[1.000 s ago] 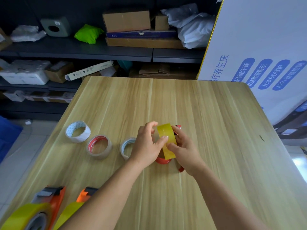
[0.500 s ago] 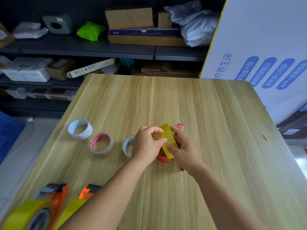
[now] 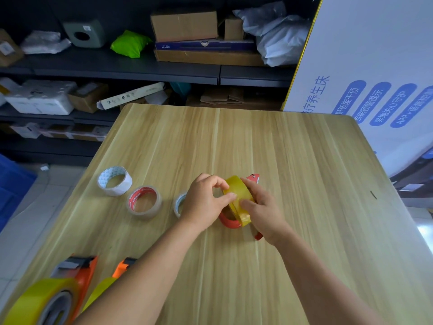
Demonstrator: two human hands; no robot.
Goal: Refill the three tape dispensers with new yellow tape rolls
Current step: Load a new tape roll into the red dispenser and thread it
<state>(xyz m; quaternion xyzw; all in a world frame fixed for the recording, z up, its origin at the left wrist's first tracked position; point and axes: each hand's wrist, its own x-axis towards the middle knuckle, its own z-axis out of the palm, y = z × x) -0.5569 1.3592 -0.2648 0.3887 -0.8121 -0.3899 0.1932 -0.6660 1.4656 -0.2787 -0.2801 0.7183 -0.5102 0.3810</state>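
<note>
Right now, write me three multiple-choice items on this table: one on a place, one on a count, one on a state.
1. Where is the red-printed roll?
A. Between the white roll and the left hand
B. On the shelf
C. Right of the right hand

2. How many orange dispensers lie at the near left edge?
A. None
B. Two
C. Five

3. The yellow tape roll is:
A. Lying alone
B. Gripped by both hands
C. On the floor

Answers: A, it lies between them; B, one beside another; B, fingers of both hands hold it.
</note>
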